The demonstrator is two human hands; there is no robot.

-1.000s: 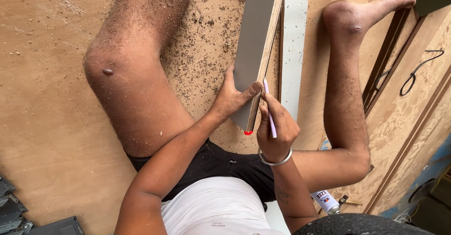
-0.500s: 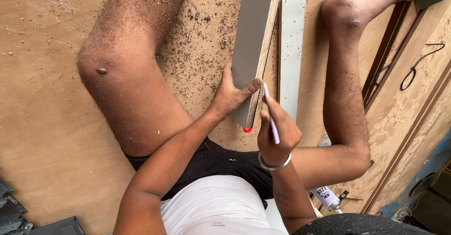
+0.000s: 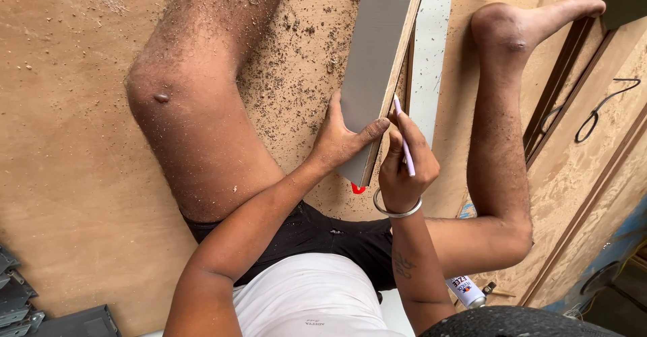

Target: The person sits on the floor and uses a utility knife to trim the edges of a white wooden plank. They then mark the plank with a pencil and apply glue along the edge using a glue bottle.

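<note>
Here, left hand [image 3: 337, 141] fingers flat on grey board [image 3: 377, 47]; right hand [image 3: 404, 165] fingers pinched round pen [image 3: 404, 141].

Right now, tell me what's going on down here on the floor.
A person sits on a sawdust-strewn plywood sheet with legs spread. The left hand presses on the near end of a long grey laminated board lying between the legs. The right hand holds a pale purple pen, its tip at the board's edge. A light strip lies alongside, and a spray can sits by the right hip.
</note>
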